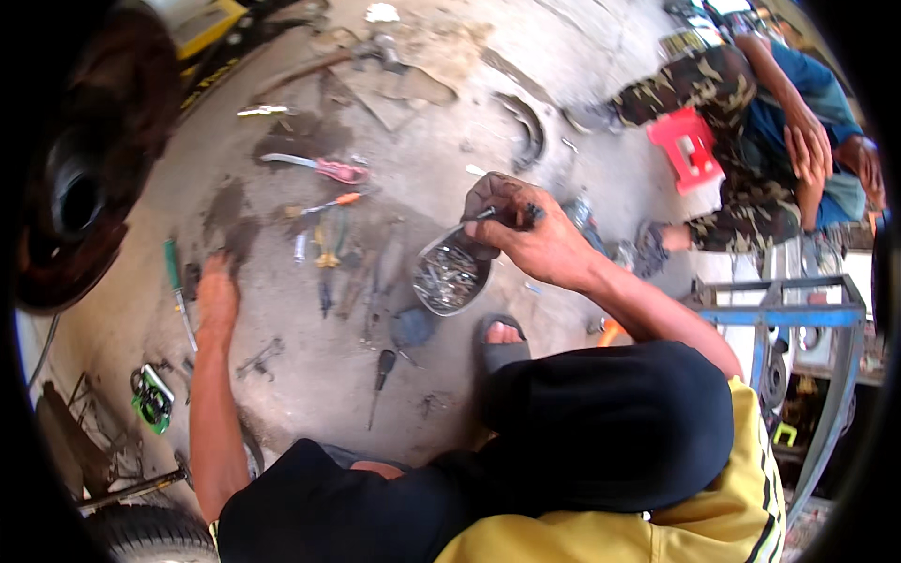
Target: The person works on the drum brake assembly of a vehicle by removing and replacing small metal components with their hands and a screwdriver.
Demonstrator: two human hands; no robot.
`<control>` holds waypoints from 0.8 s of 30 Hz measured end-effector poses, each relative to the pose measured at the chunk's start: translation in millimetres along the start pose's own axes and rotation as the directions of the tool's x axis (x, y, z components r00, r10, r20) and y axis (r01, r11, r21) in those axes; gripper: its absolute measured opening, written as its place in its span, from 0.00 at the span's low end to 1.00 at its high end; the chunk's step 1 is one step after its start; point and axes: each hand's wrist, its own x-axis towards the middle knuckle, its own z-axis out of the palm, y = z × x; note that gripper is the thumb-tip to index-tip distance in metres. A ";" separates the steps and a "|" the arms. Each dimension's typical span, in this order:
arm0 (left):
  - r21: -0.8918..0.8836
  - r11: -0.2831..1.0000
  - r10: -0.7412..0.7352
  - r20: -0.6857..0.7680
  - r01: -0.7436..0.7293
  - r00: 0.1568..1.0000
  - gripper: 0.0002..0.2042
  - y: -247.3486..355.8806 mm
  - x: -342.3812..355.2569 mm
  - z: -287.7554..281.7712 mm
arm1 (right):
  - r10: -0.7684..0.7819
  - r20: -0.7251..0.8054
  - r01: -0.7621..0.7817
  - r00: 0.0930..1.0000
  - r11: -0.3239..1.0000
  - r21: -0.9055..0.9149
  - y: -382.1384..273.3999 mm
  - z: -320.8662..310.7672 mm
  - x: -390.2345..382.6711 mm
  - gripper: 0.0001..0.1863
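Observation:
My right hand [537, 230] is closed, its blackened thumb and fingers pinching a small thin metal piece [484, 214]. Just beneath those fingers is a pale container [420, 291] filled with loose metal fasteners [449, 274]; whether the hand also touches its rim I cannot tell. My left hand [218, 289] reaches down to the floor at the left, by a dark stain. Its fingers are blurred and merge with the dark ground. Close beside it lies a screwdriver with a green handle [172, 265].
Between my hands lie pliers with yellow handles [326, 253], an orange-handled tool [347, 198] and a black-handled screwdriver [385, 364]. Farther off are a red-handled tool [340, 172], a hammer [385, 52] and a curved brake shoe [527, 131]. A person in camouflage trousers [718, 84] sits at the right.

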 end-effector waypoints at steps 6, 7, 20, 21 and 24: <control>0.114 0.992 0.043 0.050 -0.048 0.998 0.12 17.5 -5.8 -9.0 | 0.284 -0.056 -0.243 0.957 0.893 0.380 73.5 -4.4 -27.8 0.09; 0.143 0.988 0.047 0.041 -0.052 0.998 0.12 19.1 -7.6 -17.9 | 0.306 -0.046 -0.258 0.951 0.866 0.428 84.2 -1.8 -29.6 0.09; -0.643 0.640 -0.103 0.470 0.420 0.877 0.11 183.1 4.8 -69.1 | -0.207 0.047 0.208 0.977 0.891 -0.404 127.9 56.7 -22.1 0.11; -0.654 0.617 -0.088 0.496 0.438 0.864 0.11 191.3 4.9 -65.7 | -0.170 0.073 0.185 0.983 0.865 -0.467 124.6 62.0 -21.0 0.11; -0.668 0.553 -0.063 0.563 0.498 0.824 0.11 212.8 1.6 -61.9 | -0.255 0.054 0.238 0.965 0.776 -0.585 153.0 84.1 -14.9 0.10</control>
